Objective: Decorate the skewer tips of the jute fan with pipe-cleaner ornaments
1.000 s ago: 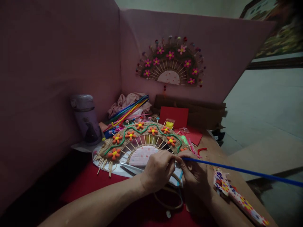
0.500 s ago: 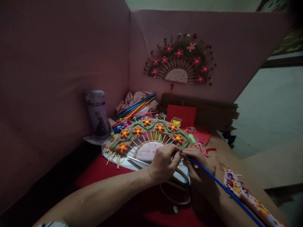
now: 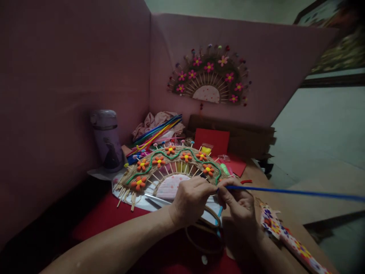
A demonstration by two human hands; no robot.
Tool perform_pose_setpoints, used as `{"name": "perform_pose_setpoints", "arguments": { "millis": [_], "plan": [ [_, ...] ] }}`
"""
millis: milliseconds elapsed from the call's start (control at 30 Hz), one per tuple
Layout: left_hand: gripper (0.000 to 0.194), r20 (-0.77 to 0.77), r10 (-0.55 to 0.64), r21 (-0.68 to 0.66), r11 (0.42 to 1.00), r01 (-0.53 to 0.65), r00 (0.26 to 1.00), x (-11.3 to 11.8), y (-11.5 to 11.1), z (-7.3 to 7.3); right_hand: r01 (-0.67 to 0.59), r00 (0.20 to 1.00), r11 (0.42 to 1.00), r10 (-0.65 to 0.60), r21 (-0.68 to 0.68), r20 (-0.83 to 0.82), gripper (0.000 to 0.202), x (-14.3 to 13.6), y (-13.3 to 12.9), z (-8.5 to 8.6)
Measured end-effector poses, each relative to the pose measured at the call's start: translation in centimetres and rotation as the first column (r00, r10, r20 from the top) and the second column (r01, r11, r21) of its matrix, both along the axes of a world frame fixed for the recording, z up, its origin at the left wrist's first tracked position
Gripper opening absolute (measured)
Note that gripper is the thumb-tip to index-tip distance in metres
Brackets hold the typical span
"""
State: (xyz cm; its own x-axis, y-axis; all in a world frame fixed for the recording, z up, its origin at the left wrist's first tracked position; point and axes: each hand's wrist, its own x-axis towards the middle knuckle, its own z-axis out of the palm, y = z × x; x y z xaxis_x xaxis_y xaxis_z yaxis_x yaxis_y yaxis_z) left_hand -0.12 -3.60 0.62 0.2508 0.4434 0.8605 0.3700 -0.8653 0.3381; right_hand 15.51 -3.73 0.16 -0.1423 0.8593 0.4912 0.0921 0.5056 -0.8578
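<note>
A long blue pipe cleaner [image 3: 285, 191] runs out to the right from between my two hands. My left hand [image 3: 191, 199] pinches its near end, fingers closed. Right beside it, my right hand [image 3: 239, 201] is closed on the same pipe cleaner between thumb and fingers. Behind them lies a half-round twine-wrapped fan [image 3: 192, 150] of sticks, decorated with orange flowers and a wavy green strip. Its polka-dot centre [image 3: 168, 186] is partly covered by my left hand. Scissors [image 3: 158, 199] lie beneath my left wrist, blades pointing left.
A purple bottle [image 3: 107, 140] stands at the left. Several coloured pipe cleaners [image 3: 161, 133] lie behind the fan, near red card [image 3: 212, 140]. A similar pink-flowered fan [image 3: 209, 76] hangs on the pink panel. A flower-patterned strip [image 3: 296, 243] lies at the right.
The blue pipe cleaner's free length has swung up from lower right to nearly level. My right hand has turned with it. The view has shifted slightly right.
</note>
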Motion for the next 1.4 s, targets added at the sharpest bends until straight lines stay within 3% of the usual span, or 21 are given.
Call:
{"name": "perform_pose_setpoints", "arguments": {
  "millis": [133,267,400,500,667,767,833,900,1100,1400],
  "plan": [
    [0.019,0.001,-0.126,0.038,0.991,0.126,0.992,-0.1,-0.3,0.6,-0.158,0.982,0.974,0.138,-0.165,-0.125,0.019,-0.3,0.0,0.5],
    [0.012,-0.01,-0.106,0.059,0.993,0.106,0.994,0.1,-0.6,1.0,-0.282,0.942,0.912,0.204,-0.297,-0.268,0.023,-0.6,-0.2,0.6],
    [0.012,-0.037,-0.09,0.064,0.994,0.092,0.995,0.0,-0.6,1.0,-0.313,0.934,0.891,0.228,-0.328,-0.274,0.026,-0.7,-0.4,0.8],
    [0.011,-0.079,-0.069,0.053,0.996,0.073,0.994,0.0,-0.4,0.8,-0.272,0.951,0.91,0.204,-0.313,-0.233,0.026,-0.7,-0.3,0.7],
    [0.015,-0.166,0.057,0.068,0.997,-0.046,0.984,0.1,0.3,0.2,0.024,1.0,0.981,-0.027,-0.194,-0.014,0.028,-0.8,-0.4,0.3],
    [0.018,-0.258,0.169,0.106,0.984,-0.146,0.951,0.1,0.6,0.0,0.109,0.991,0.991,-0.103,-0.072,0.079,0.028,-1.0,-0.6,0.4],
    [0.018,-0.306,0.206,0.123,0.977,-0.176,0.929,0.0,0.6,0.1,0.116,0.99,0.992,-0.112,-0.043,0.084,0.029,-1.2,-0.6,0.3],
    [0.019,-0.279,0.19,0.095,0.981,-0.17,0.941,0.0,0.6,0.2,0.098,0.995,0.99,-0.096,-0.102,0.026,0.029,-1.2,-0.5,0.1],
    [0.01,-0.007,-0.005,-0.053,0.999,0.005,1.0,-0.1,0.5,0.5,-0.004,0.97,0.961,-0.065,-0.278,-0.236,0.034,-1.2,0.0,-0.1],
    [0.008,0.007,0.0,-0.151,0.988,0.001,1.0,0.1,0.4,0.3,-0.031,0.966,0.958,-0.044,-0.283,-0.256,0.034,-1.1,0.2,-0.3]
  ]
}}
